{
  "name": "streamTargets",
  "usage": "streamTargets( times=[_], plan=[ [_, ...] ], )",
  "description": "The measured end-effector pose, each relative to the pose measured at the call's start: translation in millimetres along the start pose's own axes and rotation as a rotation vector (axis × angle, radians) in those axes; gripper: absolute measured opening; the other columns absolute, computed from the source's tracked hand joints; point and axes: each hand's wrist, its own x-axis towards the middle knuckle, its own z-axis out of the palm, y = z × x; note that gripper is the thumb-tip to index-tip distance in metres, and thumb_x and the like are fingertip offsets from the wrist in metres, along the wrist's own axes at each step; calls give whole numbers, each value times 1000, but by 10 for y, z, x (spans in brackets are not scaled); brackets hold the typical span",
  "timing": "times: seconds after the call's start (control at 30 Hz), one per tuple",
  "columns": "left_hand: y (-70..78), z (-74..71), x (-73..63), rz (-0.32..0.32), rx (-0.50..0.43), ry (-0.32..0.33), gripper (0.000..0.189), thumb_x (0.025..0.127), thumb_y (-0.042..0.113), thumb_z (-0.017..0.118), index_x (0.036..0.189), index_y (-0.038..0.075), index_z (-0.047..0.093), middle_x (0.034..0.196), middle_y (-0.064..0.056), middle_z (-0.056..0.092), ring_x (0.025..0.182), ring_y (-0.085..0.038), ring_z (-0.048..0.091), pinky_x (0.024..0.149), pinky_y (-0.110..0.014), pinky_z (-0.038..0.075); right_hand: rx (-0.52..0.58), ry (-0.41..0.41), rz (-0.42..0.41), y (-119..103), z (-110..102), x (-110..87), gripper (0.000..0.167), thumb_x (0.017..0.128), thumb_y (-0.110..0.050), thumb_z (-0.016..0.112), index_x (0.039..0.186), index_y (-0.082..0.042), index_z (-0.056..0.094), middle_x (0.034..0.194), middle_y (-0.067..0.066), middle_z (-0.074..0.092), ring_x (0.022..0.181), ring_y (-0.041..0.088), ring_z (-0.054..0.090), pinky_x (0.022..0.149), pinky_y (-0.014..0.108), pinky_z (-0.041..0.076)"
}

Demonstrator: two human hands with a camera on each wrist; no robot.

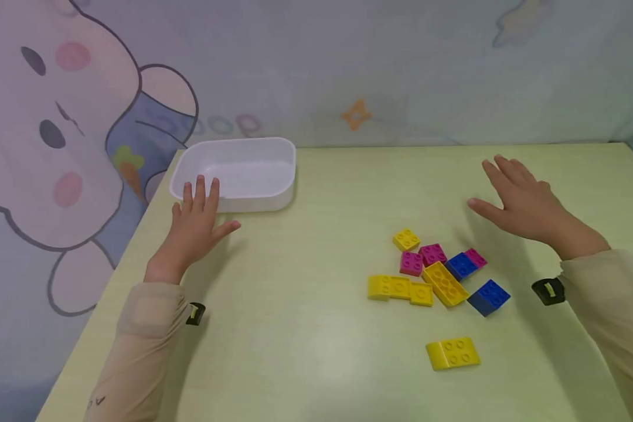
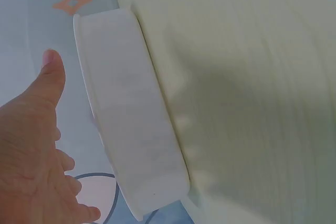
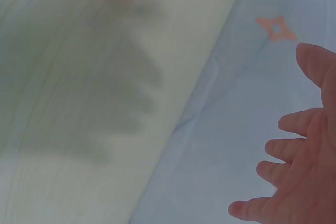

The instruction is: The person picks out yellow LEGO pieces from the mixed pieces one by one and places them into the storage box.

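"Sleeves (image 1: pixel 137 351) come nearest the camera. How are the hands?"

"Both are spread and hold nothing. The left hand (image 1: pixel 191 231) is at the near side of the white tub (image 1: pixel 258 203); I can't tell whether its fingertips touch the rim. The right hand (image 1: pixel 530 205) hangs raised over the table (image 1: pixel 295 328), toward the right edge, beyond the blocks."

"Why's the tub there?"

"It stands upright at the far left corner, probably so its mouth stays open to the left hand and the right side is left for the blocks."

"And those?"

"They're bunched right of the table's middle, probably for the right hand's reach. A blue block (image 1: pixel 489 298) lies toward the right edge, pink blocks (image 1: pixel 411 264) beside a hollow-side-up yellow one (image 1: pixel 445 284). Their mixed angles suggest no deliberate order. One studs-up yellow block (image 1: pixel 453 353) lies apart, toward the near edge."
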Motion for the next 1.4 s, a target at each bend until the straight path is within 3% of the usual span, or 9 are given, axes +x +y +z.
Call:
streamTargets(
  times=[0.37,0.63,0.83,1.23,1.4],
  plan=[
    [-100,13,32,-59,-48,-9,88,93,49,46,148,4,-6,149,-26,-20,134,-46,-15,98,-70,6,2,-69,-68,-248,-16,341,80,94,-43,47,146,6,10,149,30,3,135,47,1,92,75,9],
    [-227,84,10,-96,-67,17,88,93,49,46,148,3,-3,148,-28,-18,133,-49,-14,96,-72,6,67,-64,-148,-542,9,547,78,94,-39,50,147,4,11,150,28,4,136,46,4,99,69,10],
    [-257,118,-12,-141,-130,27,89,93,48,48,148,4,-6,148,-28,-21,133,-48,-16,96,-72,5,144,-95,-191,-689,76,660,80,94,-40,49,147,3,7,152,26,-3,137,43,0,106,59,7],
    [-313,130,-26,-190,-237,55,94,92,44,53,147,4,-11,146,-27,-26,133,-44,-20,94,-74,6,192,-145,-215,-993,170,854,81,94,-39,49,148,0,3,152,23,-7,139,39,-1,108,56,10],
    [-363,140,-33,-209,-332,91,98,90,38,58,145,-2,-13,146,-30,-24,134,-46,-14,102,-64,11,202,-157,-233,-1129,198,929,81,94,-38,50,148,0,4,153,22,-5,139,38,0,108,54,10]
  ],
)
